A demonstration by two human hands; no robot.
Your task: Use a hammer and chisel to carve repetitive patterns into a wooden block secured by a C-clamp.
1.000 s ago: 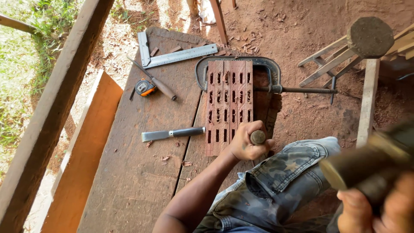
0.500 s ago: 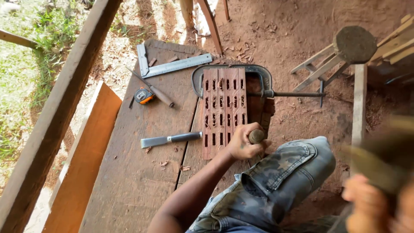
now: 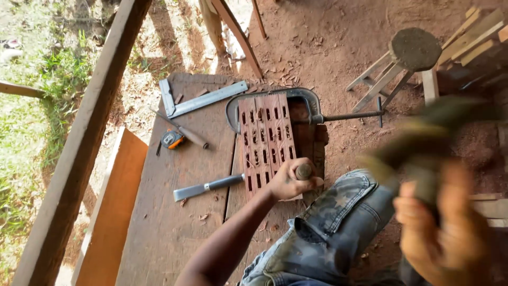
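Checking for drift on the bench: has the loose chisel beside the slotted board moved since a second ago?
No. The chisel lies in the same spot against the slotted board, its handle end meeting the board's left edge; only the camera shifted.

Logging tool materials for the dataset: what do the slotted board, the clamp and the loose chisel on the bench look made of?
Slotted board: reddish-brown wood, bare and matte, with rows of cut slots. Clamp: grey metal, dull, with a threaded screw rod. Chisel: bright steel blade; dark handle, material unclear. Left hand grips a round handle that looks wooden.

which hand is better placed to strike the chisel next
Probably the right hand: it holds a blurred dark mallet raised, while the left hand is wrapped around the wooden-handled chisel on the slotted reddish wooden board.
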